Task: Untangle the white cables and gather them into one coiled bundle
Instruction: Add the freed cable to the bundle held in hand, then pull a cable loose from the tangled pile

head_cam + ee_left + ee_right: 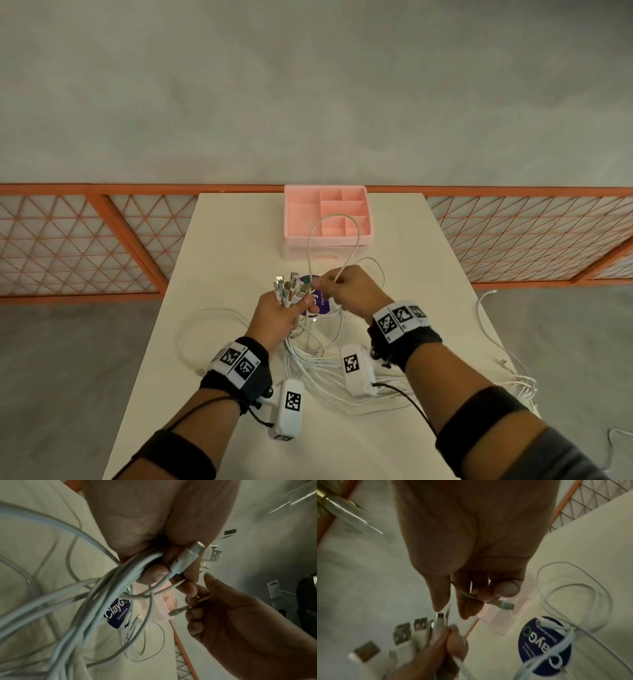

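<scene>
My left hand [286, 313] grips a bunch of white cables [106, 588] just below their plugs [287, 286], which stick up in a fan above the fist. The cables hang down from it and spread over the white table [222, 240] between my wrists. My right hand [342, 286], close on the right, pinches one thin white cable [334, 233] near its small plug [504, 604]. That cable arcs up in a tall loop in front of the pink organiser and comes back down to the left hand.
A pink compartment organiser [327, 219] stands at the table's far edge. A round blue sticker [322, 298] lies on the table under the hands. More white cable [493, 342] trails off the table's right edge. An orange lattice railing [85, 240] runs behind.
</scene>
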`<state>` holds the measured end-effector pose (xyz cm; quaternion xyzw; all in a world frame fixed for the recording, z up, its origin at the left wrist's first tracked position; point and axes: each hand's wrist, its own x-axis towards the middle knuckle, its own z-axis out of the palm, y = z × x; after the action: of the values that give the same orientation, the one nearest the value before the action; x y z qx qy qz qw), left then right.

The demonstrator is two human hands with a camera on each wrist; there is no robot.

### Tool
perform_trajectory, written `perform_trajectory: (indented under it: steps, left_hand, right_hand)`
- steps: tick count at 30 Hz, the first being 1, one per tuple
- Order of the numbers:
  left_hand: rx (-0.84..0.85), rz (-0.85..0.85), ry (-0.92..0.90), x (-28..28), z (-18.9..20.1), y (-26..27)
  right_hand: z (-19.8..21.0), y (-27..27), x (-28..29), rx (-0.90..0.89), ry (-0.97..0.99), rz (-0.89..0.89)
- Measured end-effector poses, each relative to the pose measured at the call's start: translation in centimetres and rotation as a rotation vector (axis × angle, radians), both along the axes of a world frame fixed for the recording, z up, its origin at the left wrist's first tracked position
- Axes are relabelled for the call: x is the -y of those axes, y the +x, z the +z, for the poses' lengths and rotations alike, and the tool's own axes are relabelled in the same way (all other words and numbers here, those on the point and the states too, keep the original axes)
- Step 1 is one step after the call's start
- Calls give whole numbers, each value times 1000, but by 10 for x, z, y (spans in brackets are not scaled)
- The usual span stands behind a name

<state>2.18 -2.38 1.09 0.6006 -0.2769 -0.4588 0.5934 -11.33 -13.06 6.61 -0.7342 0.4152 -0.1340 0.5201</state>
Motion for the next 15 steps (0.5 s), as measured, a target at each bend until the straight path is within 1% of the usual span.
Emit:
perform_trajectory:
  steps: [2, 8, 10, 15]
  left_hand:
    - [-3, 3, 1, -1, 0, 0]
    - [-63, -25, -14, -7, 1, -4]
    - [-70, -34, -21, -8, 0, -3]
    - [-69, -51, -36, -13, -3, -5]
  right_hand:
    - [-3, 4, -8, 68, 61, 11]
    - [7, 14, -12, 205, 210, -81]
    - [12, 17, -9, 236, 189, -120]
    - [33, 19, 8, 389, 105, -243]
